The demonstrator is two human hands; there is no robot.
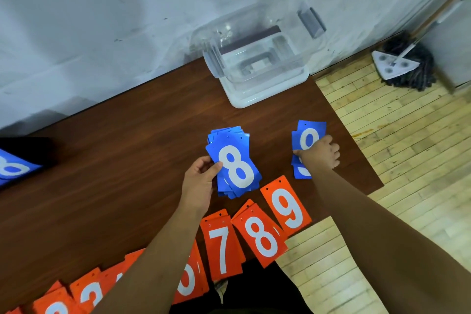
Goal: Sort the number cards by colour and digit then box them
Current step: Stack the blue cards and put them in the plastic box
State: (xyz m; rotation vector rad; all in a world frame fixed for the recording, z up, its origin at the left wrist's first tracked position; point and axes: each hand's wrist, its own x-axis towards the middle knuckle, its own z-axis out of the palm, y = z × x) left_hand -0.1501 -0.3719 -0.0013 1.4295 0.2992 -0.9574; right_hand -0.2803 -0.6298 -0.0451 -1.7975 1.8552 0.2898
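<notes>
My left hand [201,178] grips a thick stack of blue number cards [233,160] with a white 8 on top, held over the brown table [114,160]. To the right, my right hand [322,153] has its curled fingers on a small pile of blue 9 cards [309,135] near the table's right edge. Orange cards run along the near edge in a row: 9 [286,205], 8 [261,236], 7 [223,245], and lower digits partly hidden under my left arm. A clear plastic box [257,58] stands at the table's far right corner.
A blue card [12,168] lies on a dark surface at the far left edge. The wall runs behind the table. A mop head [405,64] rests on the wooden floor to the right of the table.
</notes>
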